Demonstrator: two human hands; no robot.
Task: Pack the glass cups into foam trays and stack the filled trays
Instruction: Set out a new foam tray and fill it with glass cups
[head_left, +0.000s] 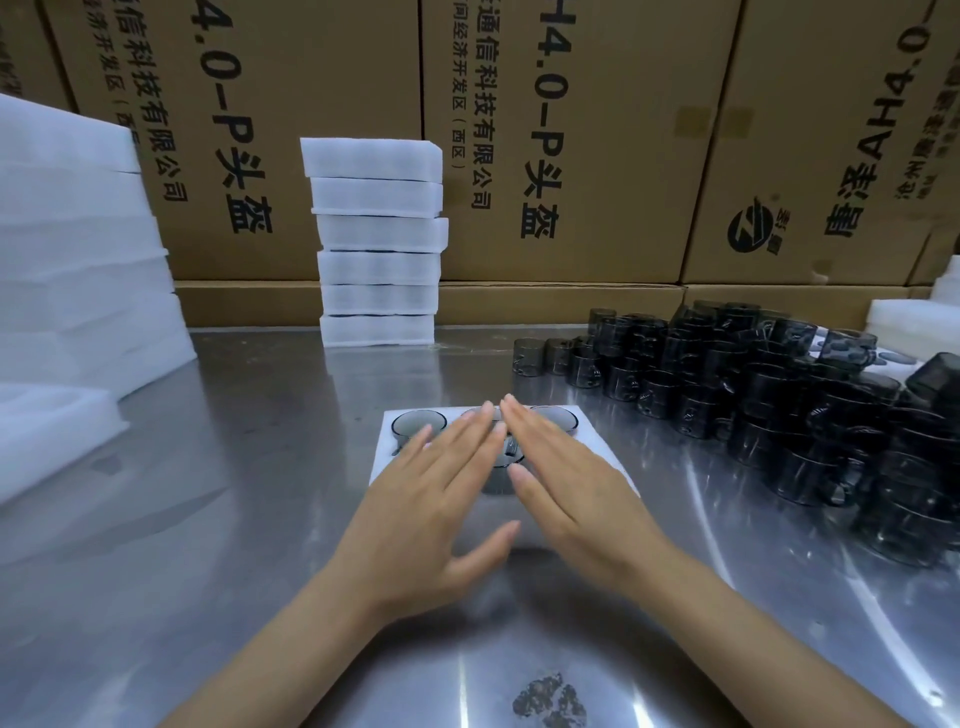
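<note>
The tray (387, 441) lies flat on the counter (218, 519), right in front of the person. It has cups (418, 423) sitting in its holes. Three cups show along the far row, and one more peeks out between the hands. The rest of the tray is hidden under the hands, so I cannot tell if every hole is full.

Both hands lie flat over the tray, fingers straight and pointing away. The left hand (431, 499) covers the left part and the right hand (576, 493) covers the right part. Neither grip holds anything. I think they are pressing the cups down.

The stack (379, 244) of trays stands farther back and a bit to the left. So the tray would have to go forward and left, and the left hand is nearer that way. It would likely take both hands, one at each side.

Loose cups (779, 389) are piled well apart on the right. More foam (78, 234) sits far left.
</note>
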